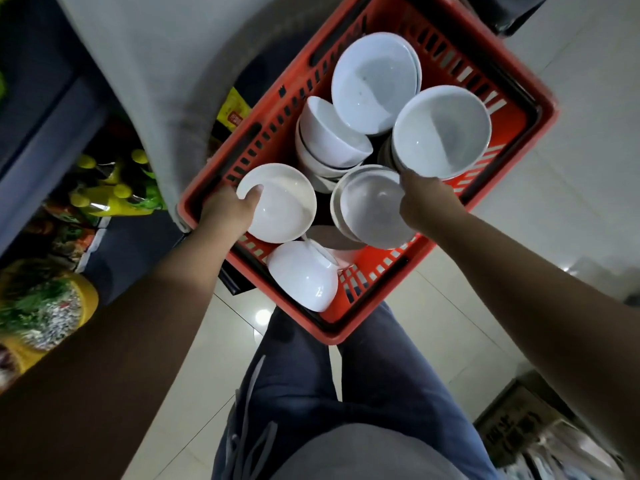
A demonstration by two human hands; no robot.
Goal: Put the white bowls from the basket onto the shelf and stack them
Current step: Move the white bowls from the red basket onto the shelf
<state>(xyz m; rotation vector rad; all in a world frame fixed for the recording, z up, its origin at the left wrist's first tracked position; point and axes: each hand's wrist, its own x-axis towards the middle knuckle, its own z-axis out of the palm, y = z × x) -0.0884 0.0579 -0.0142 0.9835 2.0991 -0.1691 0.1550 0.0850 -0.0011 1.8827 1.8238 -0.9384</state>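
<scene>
Left hand (228, 213) and right hand (420, 199) grip mouth-up bowls (280, 202) (another bowl (304, 275) lies tipped).

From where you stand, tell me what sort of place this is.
Probably a small shop aisle: a red shopping basket of white bowls, and beside it shelves stocked with yellow-capped bottles and packaged goods.

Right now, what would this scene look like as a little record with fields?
container: red slatted plastic basket
contents: glossy white bowls, some nested, one tipped on its side
left hand: pinches rim of near-left white bowl, thumb inside
right hand: holds rim of far-right white bowl
floor: pale tiles
left edge: dark shelf with yellow-capped bottles
</scene>
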